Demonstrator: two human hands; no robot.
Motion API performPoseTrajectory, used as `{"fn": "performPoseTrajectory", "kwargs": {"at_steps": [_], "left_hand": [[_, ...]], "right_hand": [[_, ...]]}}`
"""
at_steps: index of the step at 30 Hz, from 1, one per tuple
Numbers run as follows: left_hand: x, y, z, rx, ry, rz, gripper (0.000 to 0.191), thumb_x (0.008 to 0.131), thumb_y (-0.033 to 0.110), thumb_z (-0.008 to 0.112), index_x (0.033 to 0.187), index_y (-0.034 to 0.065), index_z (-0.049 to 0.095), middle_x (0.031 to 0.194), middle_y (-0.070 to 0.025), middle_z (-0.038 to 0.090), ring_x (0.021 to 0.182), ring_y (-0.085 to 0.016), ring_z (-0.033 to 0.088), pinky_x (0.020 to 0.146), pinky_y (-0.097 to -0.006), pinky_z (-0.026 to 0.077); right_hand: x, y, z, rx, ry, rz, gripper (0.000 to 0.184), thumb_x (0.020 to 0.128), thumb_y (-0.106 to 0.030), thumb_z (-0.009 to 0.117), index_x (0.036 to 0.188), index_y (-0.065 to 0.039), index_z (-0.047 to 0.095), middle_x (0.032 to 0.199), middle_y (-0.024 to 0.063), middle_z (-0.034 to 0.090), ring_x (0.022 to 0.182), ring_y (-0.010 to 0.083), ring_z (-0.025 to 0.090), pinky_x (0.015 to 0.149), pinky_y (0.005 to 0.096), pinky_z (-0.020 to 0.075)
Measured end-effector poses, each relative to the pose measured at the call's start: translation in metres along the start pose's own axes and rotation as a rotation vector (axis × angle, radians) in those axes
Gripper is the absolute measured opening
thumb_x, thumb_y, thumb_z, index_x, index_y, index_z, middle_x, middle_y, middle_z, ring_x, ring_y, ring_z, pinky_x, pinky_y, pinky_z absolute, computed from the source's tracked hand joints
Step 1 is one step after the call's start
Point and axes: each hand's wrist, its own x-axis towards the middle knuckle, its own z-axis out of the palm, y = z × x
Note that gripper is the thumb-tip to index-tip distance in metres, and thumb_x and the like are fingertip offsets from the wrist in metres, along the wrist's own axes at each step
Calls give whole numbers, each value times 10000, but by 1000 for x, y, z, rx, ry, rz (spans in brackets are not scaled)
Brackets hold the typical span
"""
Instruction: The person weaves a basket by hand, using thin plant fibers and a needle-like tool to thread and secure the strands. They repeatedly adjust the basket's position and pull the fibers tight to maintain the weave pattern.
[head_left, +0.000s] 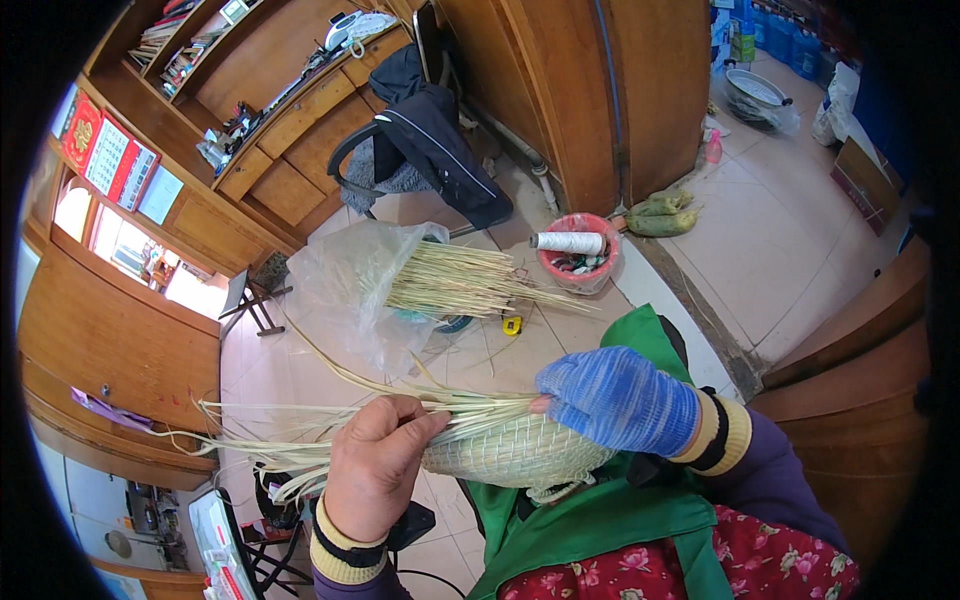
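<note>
A pale woven straw piece, stitched through with white thread, lies over my lap on a green apron. Bare, my left hand pinches loose straw strands between thumb and fingers at the weave's left end. My right hand, in a blue knitted glove with a fingertip bare, grips the same strands at the upper right edge of the piece. Long strand ends fan out to the left beyond my left hand. White cord shows at the lower edge of the weave.
Ahead on the tiled floor, a straw bundle sticks out of a clear plastic bag. Near it are a yellow tape measure and a red bucket topped by a white thread cone. A jacket-draped chair and green gourds are farther off.
</note>
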Motion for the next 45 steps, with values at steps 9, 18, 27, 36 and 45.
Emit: {"fn": "performPoseTrajectory", "kwargs": {"at_steps": [9,18,27,36,45], "left_hand": [[7,-1,-2,140,-45,119,334,700,-76,698,994,80,728,839,-80,621,758,-244,619,631,-322,508],[15,5,-5,163,-130,134,416,649,27,671,1058,96,707,882,-56,591,793,-244,600,648,-337,517],[27,8,-12,171,-182,225,374,661,30,662,1026,90,713,865,-60,593,787,-235,604,661,-337,525],[44,4,4,29,-186,315,361,630,-2,655,986,50,672,894,-78,613,807,-272,610,693,-366,522],[54,1,25,-255,-172,257,271,675,-64,671,922,42,640,844,-96,627,787,-298,615,681,-376,509]], "right_hand": [[1,-2,-5,-4,-56,44,261,947,-292,579,872,-47,630,765,148,642,723,314,654,637,394,527],[3,-4,-9,15,-95,55,260,948,-291,569,889,-46,631,800,137,647,748,307,658,653,392,529],[4,-1,-7,0,-88,30,251,946,-285,571,895,-46,627,788,138,641,741,305,657,646,393,528],[3,2,-6,-18,-114,22,228,933,-269,587,919,-43,619,815,135,643,760,303,661,651,393,532],[5,4,-8,-16,-116,-2,241,932,-278,590,907,-39,612,794,142,624,744,313,650,644,405,520]]}}
